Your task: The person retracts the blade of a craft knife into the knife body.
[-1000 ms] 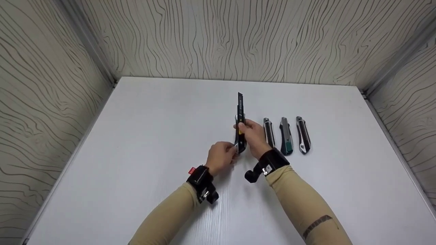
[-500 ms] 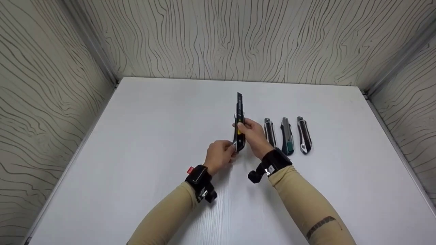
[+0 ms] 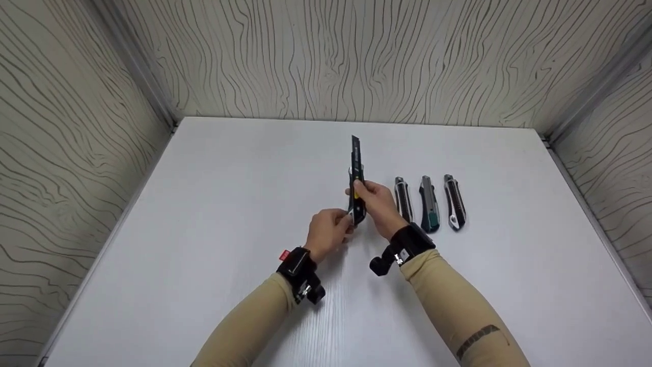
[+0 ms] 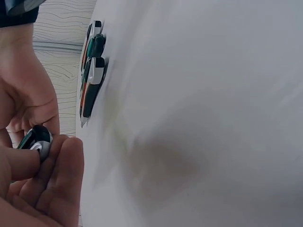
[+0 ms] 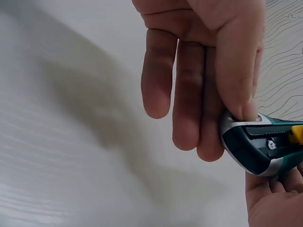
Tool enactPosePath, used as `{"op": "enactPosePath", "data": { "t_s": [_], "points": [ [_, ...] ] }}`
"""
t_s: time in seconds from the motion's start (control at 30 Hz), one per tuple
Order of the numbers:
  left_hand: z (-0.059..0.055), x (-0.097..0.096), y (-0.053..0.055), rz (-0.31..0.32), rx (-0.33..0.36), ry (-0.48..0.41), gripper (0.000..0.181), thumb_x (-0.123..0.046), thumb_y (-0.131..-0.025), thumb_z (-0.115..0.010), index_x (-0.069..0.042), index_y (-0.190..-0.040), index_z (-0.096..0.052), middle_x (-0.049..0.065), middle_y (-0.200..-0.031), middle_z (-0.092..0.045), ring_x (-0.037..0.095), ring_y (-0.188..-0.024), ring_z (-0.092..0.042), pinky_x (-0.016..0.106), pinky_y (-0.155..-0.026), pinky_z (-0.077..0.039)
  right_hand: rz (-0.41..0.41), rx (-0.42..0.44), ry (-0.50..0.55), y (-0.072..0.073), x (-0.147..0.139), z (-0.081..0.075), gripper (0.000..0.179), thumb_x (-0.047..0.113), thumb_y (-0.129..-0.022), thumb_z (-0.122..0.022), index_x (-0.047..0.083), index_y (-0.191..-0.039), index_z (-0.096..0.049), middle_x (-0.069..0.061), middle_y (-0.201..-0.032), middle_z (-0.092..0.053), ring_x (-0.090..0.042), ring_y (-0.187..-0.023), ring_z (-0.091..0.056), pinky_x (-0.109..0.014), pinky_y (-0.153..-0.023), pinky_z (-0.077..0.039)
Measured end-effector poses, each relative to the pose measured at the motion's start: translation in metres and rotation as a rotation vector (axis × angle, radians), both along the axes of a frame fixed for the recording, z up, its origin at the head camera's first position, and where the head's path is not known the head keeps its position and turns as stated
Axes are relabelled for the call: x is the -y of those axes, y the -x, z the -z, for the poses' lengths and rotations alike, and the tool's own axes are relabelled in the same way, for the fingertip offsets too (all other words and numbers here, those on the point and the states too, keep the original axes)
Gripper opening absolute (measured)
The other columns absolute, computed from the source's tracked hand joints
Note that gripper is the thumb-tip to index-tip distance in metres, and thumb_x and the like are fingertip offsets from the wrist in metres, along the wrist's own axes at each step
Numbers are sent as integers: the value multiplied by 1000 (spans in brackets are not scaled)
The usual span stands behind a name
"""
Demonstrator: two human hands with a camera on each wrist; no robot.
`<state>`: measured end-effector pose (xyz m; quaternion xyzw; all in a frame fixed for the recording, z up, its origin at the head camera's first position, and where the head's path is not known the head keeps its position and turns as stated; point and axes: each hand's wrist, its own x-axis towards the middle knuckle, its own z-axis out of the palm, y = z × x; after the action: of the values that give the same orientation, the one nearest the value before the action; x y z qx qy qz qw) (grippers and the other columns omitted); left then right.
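Note:
A snap-off utility knife point(image 3: 356, 164) is held over the table, its dark blade point(image 3: 355, 144) extended and pointing away from me. My right hand point(image 3: 381, 205) grips the handle at mid-length, thumb by the yellow slider point(image 5: 297, 134). With thumb and fingers, my left hand point(image 3: 326, 232) pinches the silver butt end point(image 4: 42, 149). In the right wrist view the left hand's thumb presses on that end, while the other fingers hang straight beside it.
Three more utility knives lie in a row to the right: a dark one with white edging point(image 3: 403, 198), a grey-and-green one point(image 3: 429, 204) and another dark one point(image 3: 455, 202). Wood-patterned panels point(image 3: 326, 61) wall in the white table point(image 3: 214, 204).
The knife and both hands have shifted slightly, the knife a little left and farther away. Both hands keep their hold; the three knives on the table stay put.

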<state>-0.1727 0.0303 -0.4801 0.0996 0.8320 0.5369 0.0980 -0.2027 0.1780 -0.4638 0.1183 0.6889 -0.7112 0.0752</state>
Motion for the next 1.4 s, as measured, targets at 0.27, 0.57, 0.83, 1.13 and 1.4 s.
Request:
{"op": "enactPosePath", "data": {
  "t_s": [0.27,0.57,0.83,1.13,1.4],
  "points": [
    [2,-2,0,3,14,-18,21,-16,-97,-56,-4,-97,-73,7,-79,-74,24,-71,-71,23,-55,-53,34,33,-10,2,1,3,39,31,-101,-52,5,-129,-58,-14,-126,-66,-21,-123,-54,-37,-111,-34],
    [1,-3,0,-8,58,-10,21,-17,-97,-56,-5,-97,-74,7,-78,-74,17,-66,-68,23,-54,-53,50,6,-10,0,2,4,37,26,-102,-51,3,-130,-57,-15,-126,-65,-21,-121,-54,-35,-107,-36],
    [4,-4,1,-9,61,19,21,-16,-96,-56,-5,-96,-74,6,-76,-73,9,-59,-61,22,-52,-50,51,8,-12,-1,2,6,35,21,-102,-50,2,-130,-57,-17,-126,-65,-21,-118,-54,-33,-104,-37],
    [4,-4,3,-15,68,15,21,-16,-96,-58,-4,-98,-74,5,-77,-74,11,-62,-65,22,-54,-51,47,-5,13,-2,3,5,34,18,-102,-49,0,-131,-55,-17,-127,-64,-21,-119,-55,-31,-102,-38],
    [5,-2,4,-10,11,54,20,-16,-96,-58,-6,-93,-75,6,-76,-74,7,-58,-60,19,-54,-46,19,-16,12,-3,3,5,36,14,-102,-49,0,-135,-51,-17,-130,-63,-22,-127,-52,-35,-109,-35]
  ]
}}
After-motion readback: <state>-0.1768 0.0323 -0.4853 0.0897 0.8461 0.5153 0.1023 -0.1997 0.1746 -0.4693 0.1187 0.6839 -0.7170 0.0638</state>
